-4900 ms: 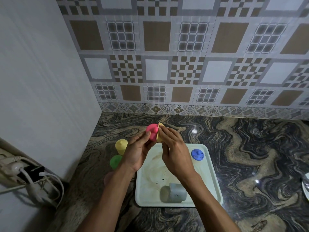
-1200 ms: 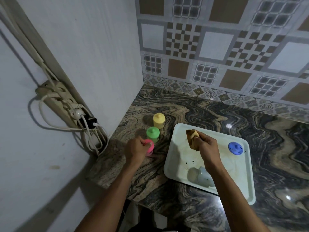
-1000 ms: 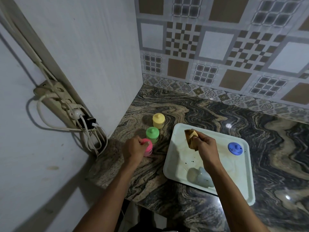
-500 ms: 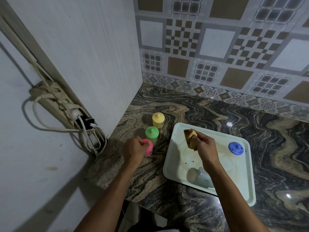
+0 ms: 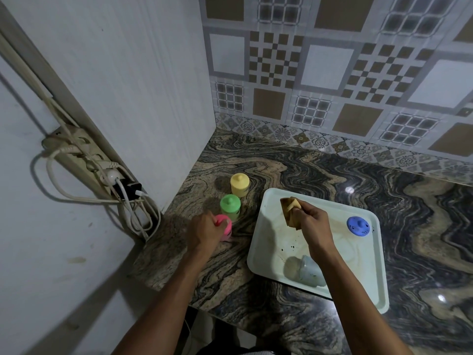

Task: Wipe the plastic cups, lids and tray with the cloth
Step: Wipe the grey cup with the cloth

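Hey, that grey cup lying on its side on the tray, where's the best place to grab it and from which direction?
Probably around the middle of its wall, coming from above. The grey cup lies tipped over on the tray, mouth towards the left, so its rounded side faces up. The right hand holds the cloth and its forearm crosses over the cup, so the hand must first pull back.

There are 4 plastic cups: 1 yellow cup (image 5: 239, 185), 1 green cup (image 5: 230, 207) and 1 pink cup (image 5: 225, 230) standing lidded on the desk (image 5: 294, 170), plus 1 pale cup (image 5: 305, 270) lying on its side. 1 loose blue lid (image 5: 357, 226), 1 tray (image 5: 368, 285), 1 cloth (image 5: 290, 211), 2 hands.
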